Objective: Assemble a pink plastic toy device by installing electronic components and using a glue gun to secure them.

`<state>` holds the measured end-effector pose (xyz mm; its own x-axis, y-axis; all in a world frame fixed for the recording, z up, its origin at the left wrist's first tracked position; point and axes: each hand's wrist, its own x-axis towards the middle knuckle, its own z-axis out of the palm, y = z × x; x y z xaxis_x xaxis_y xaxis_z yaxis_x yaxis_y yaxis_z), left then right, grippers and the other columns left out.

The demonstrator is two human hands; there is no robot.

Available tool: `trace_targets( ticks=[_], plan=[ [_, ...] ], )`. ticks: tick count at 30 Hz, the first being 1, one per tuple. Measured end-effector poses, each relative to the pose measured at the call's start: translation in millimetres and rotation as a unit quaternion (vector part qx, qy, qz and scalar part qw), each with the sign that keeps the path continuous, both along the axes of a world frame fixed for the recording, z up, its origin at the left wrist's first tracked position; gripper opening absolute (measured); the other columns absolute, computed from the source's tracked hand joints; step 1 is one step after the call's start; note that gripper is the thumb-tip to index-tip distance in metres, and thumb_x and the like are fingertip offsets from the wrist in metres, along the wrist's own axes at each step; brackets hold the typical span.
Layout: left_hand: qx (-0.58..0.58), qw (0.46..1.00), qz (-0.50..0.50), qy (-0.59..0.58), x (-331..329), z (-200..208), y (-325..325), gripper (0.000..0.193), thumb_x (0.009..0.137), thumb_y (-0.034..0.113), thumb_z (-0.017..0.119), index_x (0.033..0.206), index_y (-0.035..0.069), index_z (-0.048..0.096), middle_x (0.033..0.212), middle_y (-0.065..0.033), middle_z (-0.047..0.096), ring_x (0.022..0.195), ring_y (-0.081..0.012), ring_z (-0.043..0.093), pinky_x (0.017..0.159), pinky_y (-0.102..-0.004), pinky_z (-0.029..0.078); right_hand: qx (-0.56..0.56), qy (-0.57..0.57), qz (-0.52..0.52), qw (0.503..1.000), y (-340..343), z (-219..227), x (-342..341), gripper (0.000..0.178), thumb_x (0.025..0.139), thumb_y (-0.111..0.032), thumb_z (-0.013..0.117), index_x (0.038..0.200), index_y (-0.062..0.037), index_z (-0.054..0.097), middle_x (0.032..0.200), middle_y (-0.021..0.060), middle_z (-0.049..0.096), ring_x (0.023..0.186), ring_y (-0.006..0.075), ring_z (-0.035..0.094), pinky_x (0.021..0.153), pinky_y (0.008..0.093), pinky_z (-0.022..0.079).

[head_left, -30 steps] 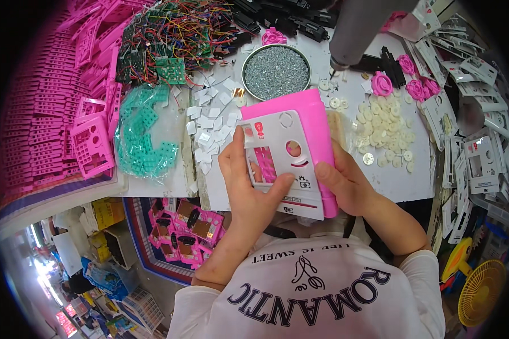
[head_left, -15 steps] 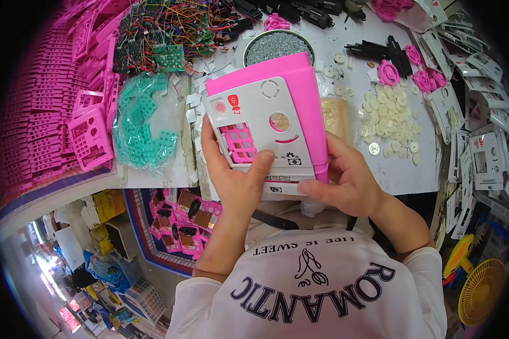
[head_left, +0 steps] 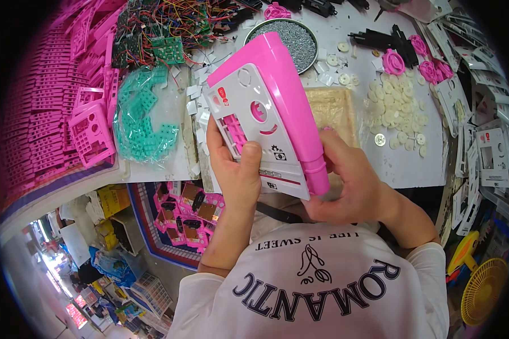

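A pink plastic housing (head_left: 288, 96) with a white front panel (head_left: 254, 127) is held up in front of me, tilted so that its pink side wall shows. The panel has a round hole, a window over a pink grid, and printed symbols. My left hand (head_left: 234, 161) grips the panel's left side, thumb on the front and fingers wrapped behind. At the lower right end, my right hand (head_left: 350, 183) curls round the housing's corner, its thumb by the bottom edge. Some of its fingertips are hidden behind the housing.
A round tin of screws (head_left: 300, 39) stands behind the housing. White plastic gears (head_left: 396, 101) lie in a heap to the right. Bagged teal keypads (head_left: 144, 118), wired circuit boards (head_left: 158, 34) and stacked pink frames (head_left: 45, 113) are at left. A yellow fan (head_left: 483, 291) is at lower right.
The housing has turned and tilted, showing more of its pink side. My right thumb has come off the panel's front to the bottom corner. My left hand keeps its grip.
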<state>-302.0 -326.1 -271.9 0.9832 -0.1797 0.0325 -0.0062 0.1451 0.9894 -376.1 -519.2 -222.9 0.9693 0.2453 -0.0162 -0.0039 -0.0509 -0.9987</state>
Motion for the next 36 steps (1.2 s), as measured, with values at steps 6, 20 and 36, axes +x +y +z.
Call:
trace_targets(
  ticks=[6, 20, 36],
  plan=[
    [-0.007, 1.000, 0.009, -0.020, -4.8, 1.8, -5.5, 0.099, 0.089, 0.046, 0.076, 0.153, -0.007, 0.022, 0.144, -0.0155, 0.046, 0.127, -0.0206, 0.051, 0.107, -0.0353, 0.042, -0.054, -0.112, -0.027, 0.992, 5.8, -9.3, -3.8, 0.061, 0.076, -0.007, 0.071, 0.132, 0.0062, 0.049, 0.104, 0.0099, 0.059, 0.088, 0.0163, 0.062, 0.079, 0.0293, 0.053],
    [0.019, 0.998, 0.011, -0.067, -1.4, 2.9, 0.4, 0.103, 0.087, 0.049, 0.076, 0.153, -0.008, 0.022, 0.147, -0.0159, 0.043, 0.131, -0.0217, 0.049, 0.109, -0.0354, 0.041, -0.018, -0.166, -0.063, 0.984, 16.5, -21.8, -6.6, 0.064, 0.078, -0.010, 0.070, 0.136, 0.0024, 0.046, 0.100, 0.0152, 0.061, 0.084, 0.0311, 0.068, 0.074, 0.0378, 0.054],
    [0.215, 0.973, -0.030, -0.077, -8.4, 34.1, 8.8, 0.131, 0.068, 0.035, 0.086, 0.157, -0.007, 0.000, 0.156, -0.0248, 0.024, 0.143, -0.0343, 0.032, 0.117, -0.0434, 0.028, 0.023, -0.180, -0.083, 0.980, 24.3, -30.7, -3.8, 0.069, 0.081, -0.004, 0.064, 0.144, 0.0026, 0.039, 0.116, 0.0202, 0.061, 0.098, 0.0311, 0.069, 0.084, 0.0368, 0.055]
  ],
)
